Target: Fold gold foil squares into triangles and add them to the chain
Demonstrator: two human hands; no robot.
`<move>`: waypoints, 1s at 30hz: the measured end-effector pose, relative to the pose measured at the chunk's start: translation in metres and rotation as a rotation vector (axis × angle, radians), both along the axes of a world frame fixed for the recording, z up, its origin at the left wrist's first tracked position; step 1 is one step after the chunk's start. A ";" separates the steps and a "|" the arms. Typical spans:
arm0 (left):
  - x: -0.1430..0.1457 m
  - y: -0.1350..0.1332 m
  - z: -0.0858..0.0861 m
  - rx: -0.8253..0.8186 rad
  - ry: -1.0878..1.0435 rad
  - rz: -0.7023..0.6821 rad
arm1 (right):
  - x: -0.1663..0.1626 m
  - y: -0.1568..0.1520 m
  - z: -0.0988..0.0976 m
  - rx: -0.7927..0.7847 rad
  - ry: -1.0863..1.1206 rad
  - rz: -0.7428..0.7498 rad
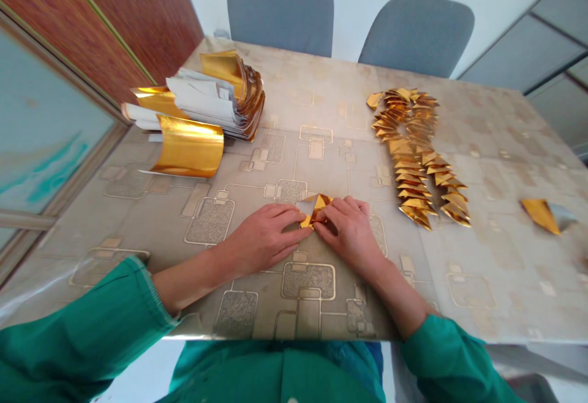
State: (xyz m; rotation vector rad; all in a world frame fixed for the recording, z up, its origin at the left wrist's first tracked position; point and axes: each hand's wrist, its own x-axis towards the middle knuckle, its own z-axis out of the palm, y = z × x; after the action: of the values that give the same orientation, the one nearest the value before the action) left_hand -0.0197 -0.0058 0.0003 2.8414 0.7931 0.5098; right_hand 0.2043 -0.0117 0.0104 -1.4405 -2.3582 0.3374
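Observation:
A small folded piece of gold foil paper (320, 205) lies between my hands near the middle of the table's front half. My left hand (264, 237) grips its left corner with the thumb and fingertips. On the other side, my right hand (348, 226) has its fingers curled over the right part of the paper and pinches it low down. My fingers hide much of the fold.
Gold sheets with white backs stand in a curled stack (206, 100) at the back left, one loose sheet (190, 146) before it. Folded gold pieces (408, 152) form linked rows at right. Another gold piece (542, 215) lies far right. Two grey chairs (281, 5) stand behind.

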 end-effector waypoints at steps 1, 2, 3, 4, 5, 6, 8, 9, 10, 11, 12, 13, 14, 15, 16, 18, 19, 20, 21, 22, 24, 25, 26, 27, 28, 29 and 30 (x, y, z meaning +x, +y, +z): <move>0.000 0.000 0.000 0.007 -0.002 0.002 | 0.000 0.000 0.000 0.014 -0.016 -0.003; 0.000 0.000 -0.001 0.016 -0.004 0.004 | -0.001 0.000 -0.001 0.030 -0.032 -0.011; 0.001 0.000 0.000 0.025 -0.006 0.005 | -0.001 0.000 -0.001 0.046 -0.044 -0.023; 0.001 -0.001 0.000 0.034 -0.006 0.007 | -0.001 0.000 -0.002 0.058 -0.052 -0.039; 0.002 -0.001 0.001 0.043 -0.004 0.007 | 0.000 0.000 -0.002 0.065 -0.056 -0.057; 0.002 -0.001 0.001 0.052 -0.001 0.006 | 0.001 0.000 -0.003 0.068 -0.057 -0.076; 0.003 0.000 0.002 0.074 0.002 0.007 | 0.004 0.001 -0.006 0.070 -0.057 -0.119; 0.003 0.000 0.002 0.084 0.003 0.006 | 0.007 0.002 -0.008 0.071 -0.055 -0.146; 0.003 0.000 0.001 0.094 0.003 0.004 | 0.010 0.002 -0.010 0.073 -0.048 -0.176; 0.003 0.000 0.001 0.104 0.000 0.003 | 0.012 0.003 -0.012 0.072 -0.035 -0.205; 0.003 0.000 0.000 0.114 -0.003 0.001 | 0.015 0.004 -0.013 0.069 -0.016 -0.232; 0.002 -0.001 -0.002 0.124 -0.006 0.001 | 0.018 0.005 -0.015 0.063 0.004 -0.253; 0.002 -0.001 -0.003 0.134 -0.007 0.003 | 0.020 0.006 -0.015 0.054 0.025 -0.269; 0.003 -0.001 -0.004 0.144 -0.006 0.007 | 0.021 0.007 -0.016 0.042 0.043 -0.280; 0.003 -0.002 -0.005 0.150 0.001 0.014 | 0.020 0.007 -0.015 0.028 0.058 -0.284; 0.003 -0.003 -0.005 0.158 0.019 0.021 | 0.017 0.006 -0.013 0.001 0.078 -0.276; 0.004 -0.003 -0.005 0.162 0.025 0.022 | 0.014 0.006 -0.012 -0.006 0.082 -0.264; 0.004 -0.003 -0.005 0.167 0.030 0.021 | 0.011 0.004 -0.011 -0.009 0.083 -0.251; 0.004 -0.003 -0.004 0.172 0.033 0.020 | 0.008 0.004 -0.010 -0.004 0.082 -0.240; 0.004 -0.003 -0.004 0.176 0.035 0.020 | 0.005 0.003 -0.011 0.005 0.080 -0.232; 0.004 -0.003 -0.002 0.180 0.037 0.028 | 0.003 0.003 -0.012 0.014 0.079 -0.237; 0.004 -0.003 -0.002 0.180 0.035 0.033 | 0.004 0.004 -0.014 0.012 0.077 -0.245; 0.004 -0.003 -0.002 0.179 0.031 0.036 | 0.006 0.006 -0.015 0.007 0.075 -0.253; 0.004 -0.003 -0.001 0.178 0.026 0.038 | 0.010 0.008 -0.016 -0.001 0.072 -0.254; 0.004 -0.003 -0.001 0.176 0.022 0.039 | 0.015 0.010 -0.016 -0.008 0.073 -0.255; 0.004 -0.003 -0.001 0.175 0.016 0.040 | 0.019 0.012 -0.016 -0.012 0.078 -0.242; 0.004 -0.003 -0.001 0.173 0.011 0.040 | 0.024 0.013 -0.016 -0.018 0.086 -0.218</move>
State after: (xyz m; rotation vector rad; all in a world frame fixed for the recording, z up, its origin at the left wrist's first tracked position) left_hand -0.0160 -0.0084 -0.0011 2.9928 0.8482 0.5970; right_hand 0.2281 0.0017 -0.0052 -1.6390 -2.1112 0.3550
